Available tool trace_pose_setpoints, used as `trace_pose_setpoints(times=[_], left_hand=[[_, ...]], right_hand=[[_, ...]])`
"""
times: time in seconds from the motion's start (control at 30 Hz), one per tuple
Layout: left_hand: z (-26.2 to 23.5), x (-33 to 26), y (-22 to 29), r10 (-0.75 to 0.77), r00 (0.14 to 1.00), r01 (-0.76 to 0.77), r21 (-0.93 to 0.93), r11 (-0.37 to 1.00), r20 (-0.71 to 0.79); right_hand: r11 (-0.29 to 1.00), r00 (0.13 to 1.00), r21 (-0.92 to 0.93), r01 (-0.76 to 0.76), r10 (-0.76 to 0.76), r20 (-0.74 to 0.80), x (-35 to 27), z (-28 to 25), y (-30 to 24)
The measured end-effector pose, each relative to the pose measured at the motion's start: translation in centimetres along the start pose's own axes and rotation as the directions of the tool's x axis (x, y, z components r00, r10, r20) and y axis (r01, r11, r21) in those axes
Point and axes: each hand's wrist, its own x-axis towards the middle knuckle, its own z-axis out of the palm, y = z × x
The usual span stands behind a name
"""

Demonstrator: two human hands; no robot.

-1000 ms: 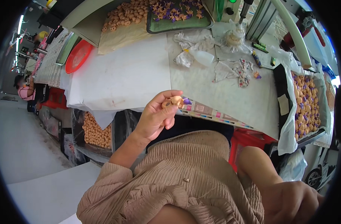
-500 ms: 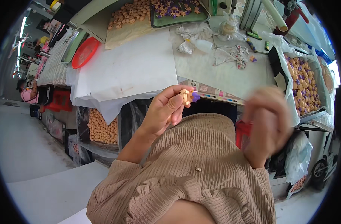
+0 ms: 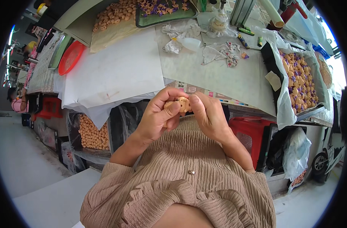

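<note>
Over my lap, at the table's near edge, both hands meet around a small tan doll figure (image 3: 184, 104). My left hand (image 3: 158, 116) is closed, thumb and fingers pinching the figure from the left. Closed too, my right hand (image 3: 211, 116) presses its thumb and fingertips against the right side. Fingers cover much of the figure, and no purple shows on it now. A tan piece also shows between my left fingers; I cannot tell whether it belongs to the same figure.
A lined box of tan-and-purple figures (image 3: 300, 81) stands at the right. At the back are a green tray (image 3: 165, 19) of figure parts and loose tan heads (image 3: 118, 16). A red dish (image 3: 71, 57), white bottle (image 3: 189, 43) and cloth (image 3: 221, 53) lie about. Below left sits a bin of heads (image 3: 93, 131).
My right hand has swung in from the right and joined my left at the figure. The figure has turned, hiding its purple part. The view has shifted slightly right.
</note>
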Motion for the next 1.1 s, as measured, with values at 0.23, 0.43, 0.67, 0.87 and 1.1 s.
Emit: trace_pose_setpoints(times=[0.23, 0.43, 0.67, 0.87, 1.1], left_hand=[[-0.5, 0.9, 0.7, 0.112, 0.994, -0.111, 0.035, 0.993, -0.018], [-1.5, 2.4, 0.4, 0.122, 0.991, -0.122, 0.01, 0.993, -0.059], [-3.3, 4.7, 0.4, 0.089, 0.994, -0.083, 0.094, 0.992, -0.061], [-5.5, 5.7, -0.3, 0.285, 0.956, -0.208, 0.512, 0.833, -0.076], [-5.8, 6.6, -0.9, 0.487, 0.87, -0.312, 0.683, 0.661, -0.074]], right_hand=[[0.971, 0.995, 0.221, -0.095, 0.091, 0.027, 1.7, 1.4, 1.6], [0.848, 0.959, 0.449, -0.283, 0.26, 0.113, 2.9, 1.9, 3.1], [0.968, 0.982, 0.194, -0.161, 0.176, -0.062, 4.7, 2.2, 5.4], [0.995, 0.983, 0.079, -0.059, 0.071, -0.167, 5.3, 4.0, 6.4], [0.8, 0.929, 0.508, -0.32, 0.37, 0.001, 5.9, 5.4, 7.6]])
